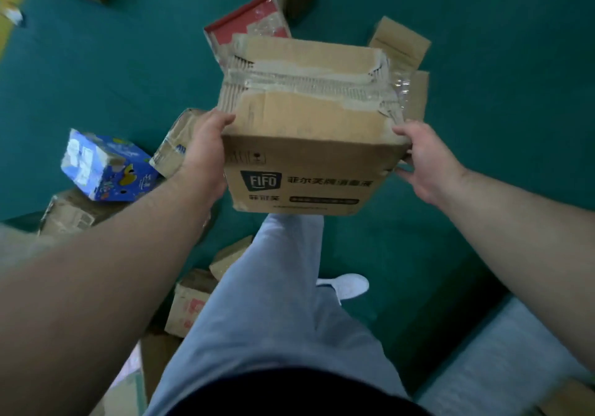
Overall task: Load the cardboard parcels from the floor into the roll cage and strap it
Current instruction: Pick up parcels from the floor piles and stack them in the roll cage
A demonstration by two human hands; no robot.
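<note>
A brown cardboard parcel (309, 119) with torn tape on top and a "FIFO" print on its near side hangs in the air above the green floor. My left hand (203, 154) grips its left side, thumb hooked over the top edge. My right hand (425, 161) grips its right side, thumb on the top corner. The roll cage and the strap are out of view.
Several parcels lie on the green floor (499, 93): a blue printed box (106, 164), a red-topped box (248, 19), brown boxes at left, lower left and top. A small brown box (399, 42) sits behind the held parcel. My leg and a white shoe (349, 285) are below.
</note>
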